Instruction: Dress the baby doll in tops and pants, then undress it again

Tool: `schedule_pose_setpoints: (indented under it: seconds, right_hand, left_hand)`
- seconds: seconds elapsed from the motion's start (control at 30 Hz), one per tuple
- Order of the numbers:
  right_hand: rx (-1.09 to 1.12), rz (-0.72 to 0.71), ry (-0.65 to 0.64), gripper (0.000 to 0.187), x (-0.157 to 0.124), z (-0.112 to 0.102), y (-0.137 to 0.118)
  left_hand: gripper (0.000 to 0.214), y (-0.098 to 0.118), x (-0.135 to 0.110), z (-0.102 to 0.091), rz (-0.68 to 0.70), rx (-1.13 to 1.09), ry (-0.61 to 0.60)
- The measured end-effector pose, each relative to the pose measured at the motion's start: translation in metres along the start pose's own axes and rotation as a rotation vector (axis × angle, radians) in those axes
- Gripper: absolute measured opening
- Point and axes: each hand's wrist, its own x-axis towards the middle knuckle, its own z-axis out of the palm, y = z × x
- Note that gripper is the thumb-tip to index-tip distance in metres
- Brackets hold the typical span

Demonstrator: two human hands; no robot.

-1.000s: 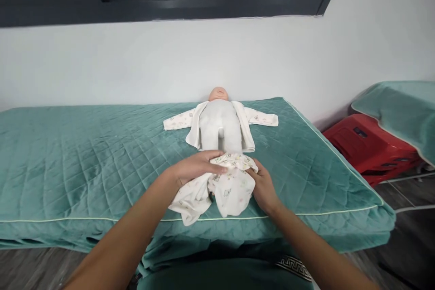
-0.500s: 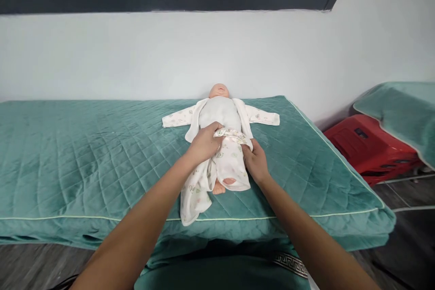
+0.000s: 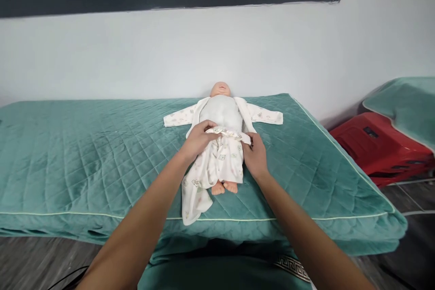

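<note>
A baby doll (image 3: 221, 108) lies on its back on the green quilted bed (image 3: 84, 154), head toward the wall, in an open white printed top with sleeves spread. White printed trousers (image 3: 217, 163) cover its legs up to the waist, and two bare feet (image 3: 224, 186) stick out together below. One empty trouser leg trails toward the bed's front edge. My left hand (image 3: 197, 139) grips the waistband on the doll's left side of the picture. My right hand (image 3: 254, 154) pinches the waistband on the other side.
A white wall with a dark window frame runs behind the bed. At the right stands a red plastic object (image 3: 377, 147) on the floor, with another green-covered surface (image 3: 404, 108) above it. Dark wood floor shows below the bed.
Both hands have slid the trousers up from the doll's feet to its waist, moving away from me. The feet now show below the trousers.
</note>
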Motion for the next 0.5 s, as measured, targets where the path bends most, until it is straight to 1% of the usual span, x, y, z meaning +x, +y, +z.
schedule_pose_setpoints:
  seconds: [0.1,0.17,0.27,0.33,0.43,0.5]
  right_hand:
    - [-0.005,-0.189,0.0,0.025,-0.007,0.0,-0.006]
    - [-0.016,-0.28,-0.056,0.026,-0.01,-0.001,-0.014]
    - [-0.079,-0.326,-0.193,0.028,-0.003,0.0,-0.035]
    - [-0.137,-0.294,-0.333,0.032,0.012,0.003,-0.052]
    - [-0.2,-0.177,-0.631,0.042,0.042,0.01,-0.074]
    - [-0.172,-0.13,-0.828,0.047,0.06,0.015,-0.08]
  left_hand:
    - [0.03,-0.008,-0.009,-0.013,-0.13,-0.249,-0.07]
    - [0.035,-0.013,-0.015,-0.014,-0.178,-0.356,-0.084]
    - [0.038,-0.017,-0.02,-0.009,-0.215,-0.451,-0.048]
    - [0.036,-0.019,-0.021,-0.005,-0.214,-0.477,-0.017]
    - [0.032,-0.021,-0.02,-0.005,-0.192,-0.477,-0.002]
    - [0.03,-0.025,-0.02,-0.007,-0.176,-0.479,0.006]
